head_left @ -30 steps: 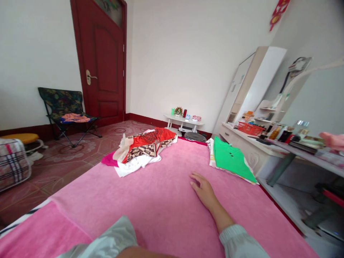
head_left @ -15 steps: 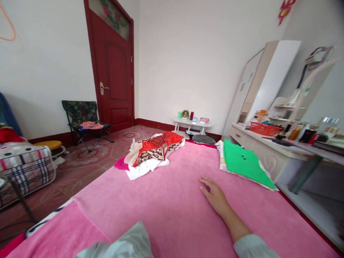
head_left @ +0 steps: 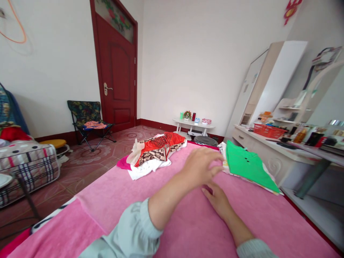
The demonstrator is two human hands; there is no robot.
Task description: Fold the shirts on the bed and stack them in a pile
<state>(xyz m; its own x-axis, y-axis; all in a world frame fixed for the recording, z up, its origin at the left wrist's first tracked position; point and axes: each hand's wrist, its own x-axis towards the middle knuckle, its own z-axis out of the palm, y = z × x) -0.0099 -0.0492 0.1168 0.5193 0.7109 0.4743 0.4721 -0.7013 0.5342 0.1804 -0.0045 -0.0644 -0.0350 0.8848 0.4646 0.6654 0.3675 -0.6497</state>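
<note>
My left hand (head_left: 200,166) reaches across the middle of the pink blanket (head_left: 166,204), slightly blurred, with fingers curved and apart and nothing in them. Just below it my right hand (head_left: 219,202) is low at the blanket, its thumb apart; the left hand hides some of its fingertips. To the right of both hands lies a green garment (head_left: 244,165) spread flat on top of other light cloth. A loose heap of clothes lies at the far left of the bed, with a red and brown patterned garment (head_left: 158,148) over a white one (head_left: 147,169).
Along the right side stands a dressing table (head_left: 290,152) with a red basket (head_left: 268,130) and bottles. Past the bed are a low white table (head_left: 178,122) and a red door (head_left: 118,71). A folding chair (head_left: 86,111) and a plaid bag (head_left: 34,165) stand on the left.
My left arm has come up from the lower edge, and its hand now reaches over the blanket, in front of my right hand. The right hand stays nearly in place. The view has shifted slightly.
</note>
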